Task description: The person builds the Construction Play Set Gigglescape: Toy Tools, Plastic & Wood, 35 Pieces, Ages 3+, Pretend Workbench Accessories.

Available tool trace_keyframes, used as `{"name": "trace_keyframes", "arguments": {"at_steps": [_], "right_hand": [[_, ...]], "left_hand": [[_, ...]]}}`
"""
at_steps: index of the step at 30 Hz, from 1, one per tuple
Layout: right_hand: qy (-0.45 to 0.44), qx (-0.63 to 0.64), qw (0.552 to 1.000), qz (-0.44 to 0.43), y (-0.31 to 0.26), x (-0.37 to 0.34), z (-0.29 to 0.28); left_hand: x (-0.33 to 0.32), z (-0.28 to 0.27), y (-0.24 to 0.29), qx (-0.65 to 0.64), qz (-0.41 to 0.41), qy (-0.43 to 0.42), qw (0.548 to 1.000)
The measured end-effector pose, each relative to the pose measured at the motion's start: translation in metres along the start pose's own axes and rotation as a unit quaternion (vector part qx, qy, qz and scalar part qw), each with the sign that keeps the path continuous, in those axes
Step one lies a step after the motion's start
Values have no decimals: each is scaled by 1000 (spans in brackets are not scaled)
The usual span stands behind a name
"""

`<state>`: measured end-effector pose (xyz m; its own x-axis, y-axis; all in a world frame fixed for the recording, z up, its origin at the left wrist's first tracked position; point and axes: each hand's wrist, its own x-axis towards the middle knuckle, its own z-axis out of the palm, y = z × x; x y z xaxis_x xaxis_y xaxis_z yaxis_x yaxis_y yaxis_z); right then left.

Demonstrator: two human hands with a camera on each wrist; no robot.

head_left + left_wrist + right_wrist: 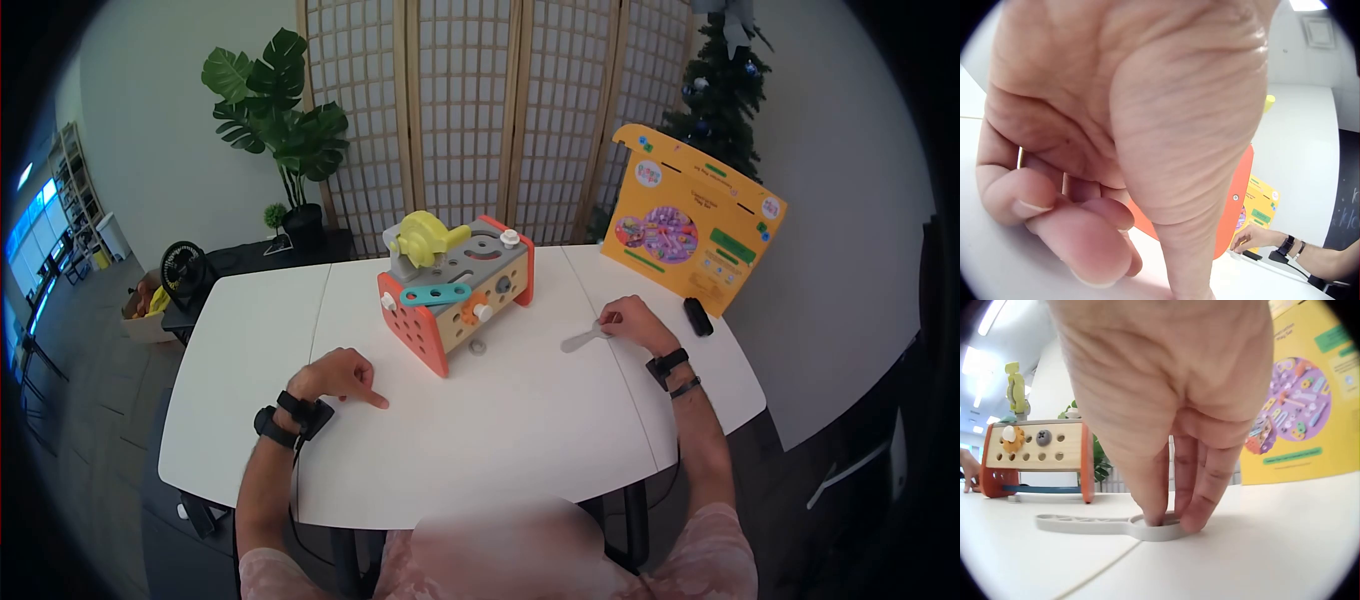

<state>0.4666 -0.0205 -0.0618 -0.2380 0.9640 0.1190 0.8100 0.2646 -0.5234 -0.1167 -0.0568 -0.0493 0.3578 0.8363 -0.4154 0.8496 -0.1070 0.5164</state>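
Note:
The right hand (638, 325) pinches the ring end of a flat grey tool (577, 342) lying on the white table. In the right wrist view, this hand's (1172, 425) fingertips reach into the ring, while the tool's slotted handle (1085, 525) points left. The left hand (338, 376) rests on the table with loosely curled fingers and thumb extended, holding nothing; the left wrist view shows its palm (1116, 112) close up. Between and beyond the hands stands a toy workbench (437, 340) with orange-red ends, bearing a yellow-green piece (424, 240) and a teal strip (436, 294).
A small grey ring (477, 348) lies before the workbench. At the back right stands a yellow box (688, 215), with a black object (698, 317) near its base. The white table (450, 450) has a rounded edge; a plant, a fan and a folding screen are behind.

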Motion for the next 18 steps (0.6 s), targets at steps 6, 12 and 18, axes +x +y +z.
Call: {"name": "trace_keyframes", "arguments": {"at_steps": [6,12,18], "right_hand": [[-42,-2,996,-74,-57,17,40],[-76,-24,981,-175,-102,36,77],[-57,-26,977,-204,-118,51,93]], "left_hand": [[-1,0,-2,-4,10,-3,1000],[-1,-1,0,-10,10,-5,1000],[0,0,-2,-8,13,-5,1000]]}}
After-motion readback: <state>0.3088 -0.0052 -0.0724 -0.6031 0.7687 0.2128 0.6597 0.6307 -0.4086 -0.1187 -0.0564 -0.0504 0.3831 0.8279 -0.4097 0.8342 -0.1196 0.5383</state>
